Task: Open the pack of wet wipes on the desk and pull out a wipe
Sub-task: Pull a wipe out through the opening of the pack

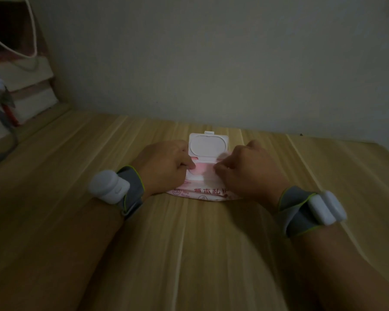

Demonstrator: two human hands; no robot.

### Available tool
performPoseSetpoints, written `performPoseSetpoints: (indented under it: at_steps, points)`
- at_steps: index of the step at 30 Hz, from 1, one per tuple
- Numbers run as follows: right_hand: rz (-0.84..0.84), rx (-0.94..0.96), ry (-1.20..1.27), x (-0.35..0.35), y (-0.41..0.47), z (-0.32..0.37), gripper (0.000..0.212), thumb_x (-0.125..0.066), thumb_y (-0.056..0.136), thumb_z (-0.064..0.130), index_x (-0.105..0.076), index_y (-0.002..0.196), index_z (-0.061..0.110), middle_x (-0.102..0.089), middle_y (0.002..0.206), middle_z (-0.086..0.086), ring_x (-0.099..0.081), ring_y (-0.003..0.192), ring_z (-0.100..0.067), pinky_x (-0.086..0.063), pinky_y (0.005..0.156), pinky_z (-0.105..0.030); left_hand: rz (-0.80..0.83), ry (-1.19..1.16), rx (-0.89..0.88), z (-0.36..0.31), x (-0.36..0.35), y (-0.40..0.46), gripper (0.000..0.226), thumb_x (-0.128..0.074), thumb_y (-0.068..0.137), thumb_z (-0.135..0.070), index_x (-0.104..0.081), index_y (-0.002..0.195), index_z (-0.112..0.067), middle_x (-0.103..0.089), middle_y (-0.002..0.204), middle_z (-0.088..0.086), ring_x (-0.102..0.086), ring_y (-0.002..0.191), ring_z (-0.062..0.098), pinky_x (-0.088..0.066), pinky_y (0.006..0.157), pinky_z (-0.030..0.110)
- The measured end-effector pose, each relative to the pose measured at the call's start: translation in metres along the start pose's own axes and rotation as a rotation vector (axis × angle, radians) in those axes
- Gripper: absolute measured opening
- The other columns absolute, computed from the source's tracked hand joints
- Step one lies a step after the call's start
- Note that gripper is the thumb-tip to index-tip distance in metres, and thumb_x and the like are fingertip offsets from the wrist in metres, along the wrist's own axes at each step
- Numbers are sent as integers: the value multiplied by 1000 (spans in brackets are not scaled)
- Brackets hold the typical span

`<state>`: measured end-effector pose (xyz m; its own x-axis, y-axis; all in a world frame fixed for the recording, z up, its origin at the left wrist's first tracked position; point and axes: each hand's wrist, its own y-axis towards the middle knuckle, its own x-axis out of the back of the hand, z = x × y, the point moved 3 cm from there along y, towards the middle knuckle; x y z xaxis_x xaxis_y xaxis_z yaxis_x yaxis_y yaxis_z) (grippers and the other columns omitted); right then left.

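A pink and white pack of wet wipes [203, 193] lies on the wooden desk [189, 243] near the wall. Its white plastic lid [208, 145] stands flipped up and open towards the wall. My left hand [164, 164] rests on the pack's left side, fingers curled, fingertips at the pink opening [200, 169]. My right hand [247, 169] presses on the pack's right side, fingertips pinched at the opening's right edge. Whether a wipe is between the fingers I cannot tell. Both wrists wear grey bands with white devices.
A plain wall [211, 63] rises just behind the pack. At the far left stand stacked white boxes [29, 86] with white cords [33, 37] and a grey cable [9, 122] hanging.
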<state>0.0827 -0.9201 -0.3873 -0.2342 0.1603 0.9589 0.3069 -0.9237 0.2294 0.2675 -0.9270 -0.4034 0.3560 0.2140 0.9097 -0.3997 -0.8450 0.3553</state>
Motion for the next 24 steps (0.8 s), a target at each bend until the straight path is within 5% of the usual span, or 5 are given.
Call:
performPoseSetpoints:
  at_steps: [3, 6, 9, 12, 24]
  points:
    - [-147, -73, 130, 20, 3, -18, 42, -49, 90, 37, -78, 85, 8, -73, 80, -10, -63, 79, -27, -42, 75, -28, 6, -6, 7, 0, -1, 0, 35, -52, 85, -9, -77, 103, -27, -68, 107, -4, -64, 96, 20, -52, 73, 31]
    - [-290, -207, 493, 37, 2, -31, 33, -52, 83, 40, -80, 92, 26, -75, 82, 12, -68, 79, -9, -53, 75, -28, 26, -1, 15, 1, -2, 0, 37, -51, 85, -9, -76, 106, -26, -67, 109, -4, -63, 99, 20, -43, 72, 24]
    - [-201, -4, 282, 21, -2, -5, 33, -52, 90, 41, -81, 90, 25, -74, 85, 12, -62, 80, -10, -40, 69, -13, 41, 1, 10, -1, -2, 2, 38, -51, 84, -10, -76, 105, -28, -66, 109, -6, -62, 100, 19, -43, 73, 24]
    - [-49, 156, 105, -8, -3, 22, 44, -44, 94, 44, -78, 81, 18, -70, 79, -2, -51, 86, -22, -34, 74, -29, 30, 18, 4, -1, 0, 1, 36, -53, 81, -13, -76, 103, -31, -66, 108, -6, -62, 99, 21, -42, 69, 26]
    - [-37, 109, 86, -9, 1, 14, 43, -48, 90, 47, -81, 79, 23, -67, 78, 1, -46, 95, -23, -45, 78, -40, 42, 37, 6, -3, 2, 1, 38, -51, 82, -12, -75, 107, -29, -65, 112, -6, -62, 104, 20, -50, 78, 32]
